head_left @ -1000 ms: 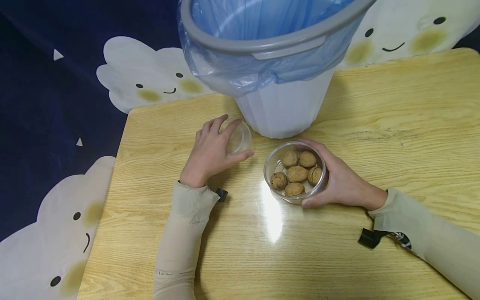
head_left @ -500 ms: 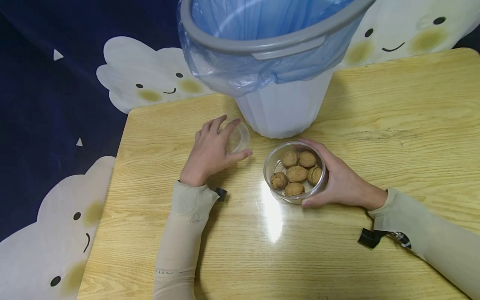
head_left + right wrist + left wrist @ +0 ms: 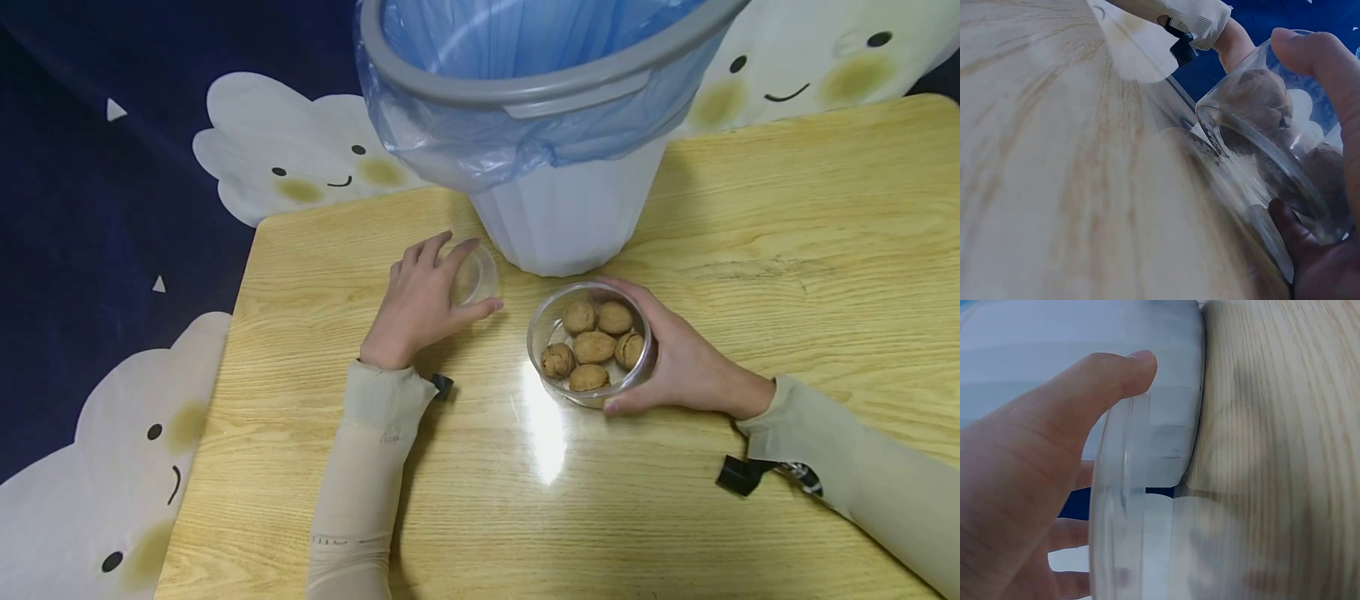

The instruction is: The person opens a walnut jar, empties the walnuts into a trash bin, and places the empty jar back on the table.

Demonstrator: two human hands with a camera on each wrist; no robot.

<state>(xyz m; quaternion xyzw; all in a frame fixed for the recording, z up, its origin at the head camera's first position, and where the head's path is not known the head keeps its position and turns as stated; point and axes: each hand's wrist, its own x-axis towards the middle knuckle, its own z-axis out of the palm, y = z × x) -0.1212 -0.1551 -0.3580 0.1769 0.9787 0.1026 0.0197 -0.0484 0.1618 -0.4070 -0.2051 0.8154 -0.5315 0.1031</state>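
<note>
The left hand (image 3: 420, 300) and the clear round lid (image 3: 483, 279) in it are drifting very slightly toward the person's left, so the gap between that lid and the walnut jar is widening a little since a second ago. The right hand (image 3: 678, 358) and the clear jar (image 3: 530, 343) are staying where they were, and the six walnuts (image 3: 594, 347) inside are keeping the same arrangement.

The left hand is grasping the lid by its edge: in its wrist view the thumb is pressing on the rim, with other fingers showing behind the clear plastic. The lid is lying just left of the bin's foot, near the table (image 3: 750, 350); whether it is touching the wood I cannot tell. The right hand is gripping the jar round its right side, thumb toward the person and fingers curving round the far side. The jar is facing mouth up, in front of the bin and to the right of the lid, well apart from the left hand.

The white bin (image 3: 570, 217) is standing unmoved on the table behind both hands, a blue bag (image 3: 525, 142) hanging over its sides beneath a grey rim (image 3: 480, 92).
</note>
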